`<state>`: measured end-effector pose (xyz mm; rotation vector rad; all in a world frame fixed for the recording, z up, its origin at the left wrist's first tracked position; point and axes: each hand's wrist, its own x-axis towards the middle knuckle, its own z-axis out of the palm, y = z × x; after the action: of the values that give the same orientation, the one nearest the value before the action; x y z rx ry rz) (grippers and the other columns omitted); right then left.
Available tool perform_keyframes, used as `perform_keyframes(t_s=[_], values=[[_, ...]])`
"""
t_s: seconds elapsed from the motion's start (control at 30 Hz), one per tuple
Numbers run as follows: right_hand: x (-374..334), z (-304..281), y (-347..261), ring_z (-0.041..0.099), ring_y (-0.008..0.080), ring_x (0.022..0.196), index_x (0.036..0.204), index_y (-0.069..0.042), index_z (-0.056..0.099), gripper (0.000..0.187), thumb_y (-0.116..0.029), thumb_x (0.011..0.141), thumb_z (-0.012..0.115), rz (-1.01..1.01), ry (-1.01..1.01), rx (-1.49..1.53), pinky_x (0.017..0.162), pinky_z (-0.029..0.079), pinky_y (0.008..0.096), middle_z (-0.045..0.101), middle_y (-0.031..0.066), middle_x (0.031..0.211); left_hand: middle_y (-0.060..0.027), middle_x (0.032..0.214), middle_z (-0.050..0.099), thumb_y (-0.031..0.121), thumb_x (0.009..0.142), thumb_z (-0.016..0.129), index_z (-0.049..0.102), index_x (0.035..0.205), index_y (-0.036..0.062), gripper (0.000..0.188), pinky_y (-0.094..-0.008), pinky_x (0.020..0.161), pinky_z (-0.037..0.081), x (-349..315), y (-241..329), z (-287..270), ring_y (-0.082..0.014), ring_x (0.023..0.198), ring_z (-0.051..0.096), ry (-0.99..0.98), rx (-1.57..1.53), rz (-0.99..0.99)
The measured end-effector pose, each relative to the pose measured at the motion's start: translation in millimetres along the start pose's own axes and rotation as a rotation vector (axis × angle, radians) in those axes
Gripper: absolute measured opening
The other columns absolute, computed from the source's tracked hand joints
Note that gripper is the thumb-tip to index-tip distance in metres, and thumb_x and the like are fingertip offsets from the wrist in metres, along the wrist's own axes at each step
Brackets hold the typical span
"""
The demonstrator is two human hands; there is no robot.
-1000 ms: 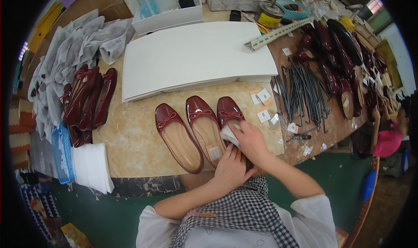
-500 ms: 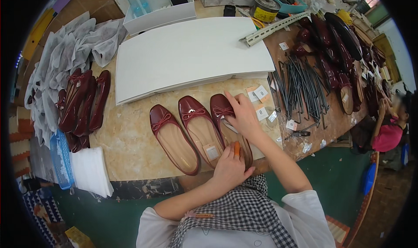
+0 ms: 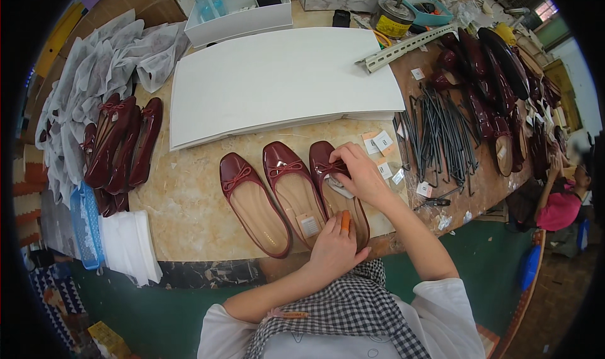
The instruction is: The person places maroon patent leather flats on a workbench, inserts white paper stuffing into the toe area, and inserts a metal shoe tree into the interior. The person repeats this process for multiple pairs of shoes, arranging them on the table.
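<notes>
Three burgundy patent ballet flats with bows lie side by side, toes away from me: the left flat [image 3: 255, 211], the middle flat [image 3: 291, 189] with a tag on its insole, and the right flat [image 3: 321, 157]. My right hand [image 3: 365, 179] bends its fingers over the right flat's bow and front edge, gripping there. Just under those fingers, a whitish-grey wad [image 3: 340, 187] shows inside the shoe's opening. My left hand [image 3: 337, 249], an orange cover on one finger, holds the same shoe around its rear half. Part of the heel is hidden by it.
Beyond the shoes lies a stack of white sheets [image 3: 283, 82]. To the left are more burgundy flats [image 3: 116, 145] and grey wrapping [image 3: 94, 75]. On the right are dark hooked rods [image 3: 441, 132], paper tags [image 3: 382, 141] and a shoe pile [image 3: 485, 75]. Another person [image 3: 558, 201] sits far right.
My right hand's fingers have curled in at the shoe's front edge, and more of the whitish wad shows. My left hand stays on the shoe's rear half. The whole view has shifted slightly.
</notes>
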<state>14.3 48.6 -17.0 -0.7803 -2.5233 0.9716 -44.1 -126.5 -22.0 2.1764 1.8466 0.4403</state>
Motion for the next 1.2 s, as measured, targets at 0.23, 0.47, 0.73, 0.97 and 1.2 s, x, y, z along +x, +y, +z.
perform_keyframes(t_s=[0.23, 0.47, 0.73, 0.97, 1.2], values=[[1.3, 4.0, 7.8, 0.055, 0.029, 0.099, 0.11, -0.005, 0.052, 0.042, 0.0, 0.073, 0.071, 0.015, 0.013, 0.012, 0.082, 0.048, 0.0353, 0.052, 0.0113, 0.104, -0.0286, 0.116, 0.056, 0.048, 0.081, 0.06, 0.062, 0.106, -0.0111, 0.064, -0.0405, 0.103, 0.036, -0.1, 0.3, 0.3, -0.0365, 0.114, 0.053, 0.031, 0.001, 0.005], [-47.3, -3.4, 0.0, 0.058, 0.0243, 0.099, 0.121, -0.004, 0.053, 0.045, -0.004, 0.079, 0.07, 0.21, 0.27, 0.119, 0.083, 0.05, 0.0331, 0.055, 0.0116, 0.111, -0.0164, 0.128, 0.054, 0.051, 0.079, 0.063, 0.069, 0.106, 0.0137, 0.047, -0.058, 0.104, 0.029, 69.2, -65.7, -98.7, -0.0367, 0.122, 0.046, -0.007, -0.106, -0.073], [-95.9, -5.1, -24.0, 0.06, 0.0203, 0.095, 0.12, -0.004, 0.057, 0.04, -0.001, 0.081, 0.066, 0.31, 0.294, 0.229, 0.08, 0.05, 0.0305, 0.055, 0.0111, 0.114, -0.0225, 0.134, 0.047, 0.04, 0.091, 0.053, 0.046, 0.14, 0.0217, 0.053, -0.0616, 0.104, 0.029, 144.8, -244.2, -95.9, -0.0382, 0.132, 0.035, 0.376, 0.366, -0.504], [-83.7, -11.6, -36.9, 0.054, 0.0212, 0.116, 0.147, -0.01, 0.023, 0.066, -0.009, 0.09, 0.057, 0.583, 0.443, 1.193, 0.094, 0.049, 0.0314, 0.047, 0.014, 0.135, -0.0179, 0.09, 0.058, 0.026, 0.075, 0.067, 0.06, 0.075, 0.0044, 0.023, -0.0458, 0.078, 0.047, 64.4, -57.2, -98.5, -0.0365, 0.086, 0.058, 0.267, -0.347, 0.095], [-81.3, 10.9, -70.9, 0.051, 0.0202, 0.122, 0.135, -0.003, 0.046, 0.048, -0.003, 0.087, 0.055, 0.567, -0.119, 1.541, 0.098, 0.046, 0.0329, 0.048, 0.0105, 0.136, -0.0217, 0.125, 0.054, 0.016, 0.072, 0.07, 0.069, 0.088, 0.0083, 0.018, -0.0406, 0.097, 0.04, -5.6, -51.6, -84.0, -0.0289, 0.123, 0.047, 0.545, -0.492, 0.132]])
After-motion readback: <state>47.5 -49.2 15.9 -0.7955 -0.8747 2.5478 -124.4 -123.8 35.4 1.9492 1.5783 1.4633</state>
